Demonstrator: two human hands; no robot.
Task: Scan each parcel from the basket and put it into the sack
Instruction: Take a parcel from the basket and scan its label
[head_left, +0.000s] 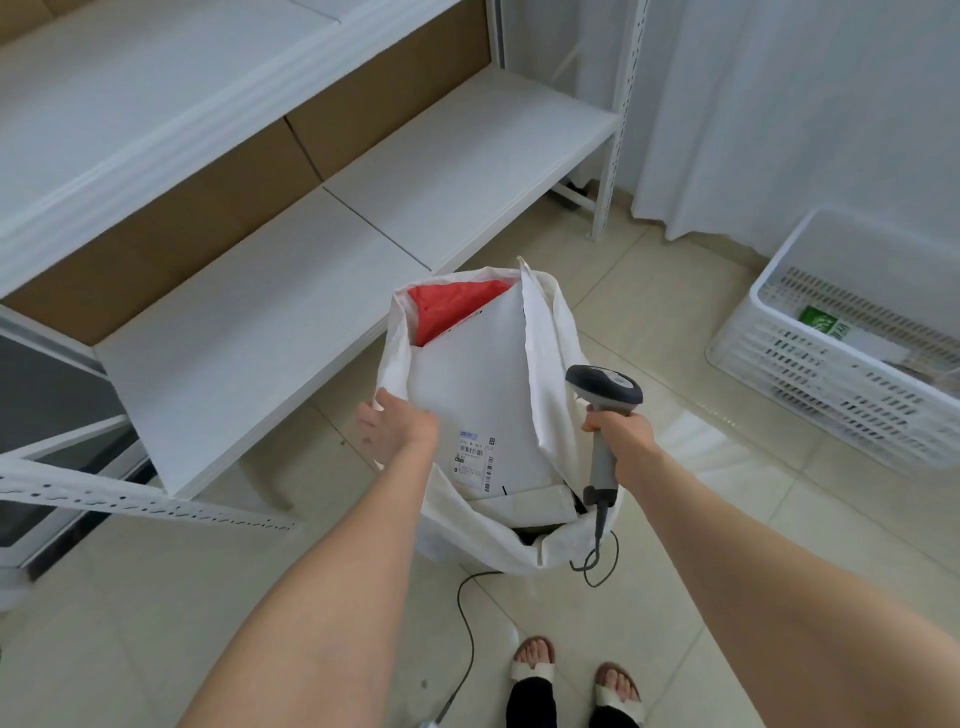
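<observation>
your left hand (397, 428) pinches sack (467, 538) rim at 9 o'clock; right hand (621, 434) grips scanner (605, 389). white parcel (478, 374) half inside sack, centre. basket (841, 364) at 3 o'clock. risk: cable (470, 613) snags rim, parcel jams.

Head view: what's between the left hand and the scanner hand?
Head view: a white labelled parcel standing in the sack fills the stretch between the left hand and the right hand, which grips the scanner.
</observation>
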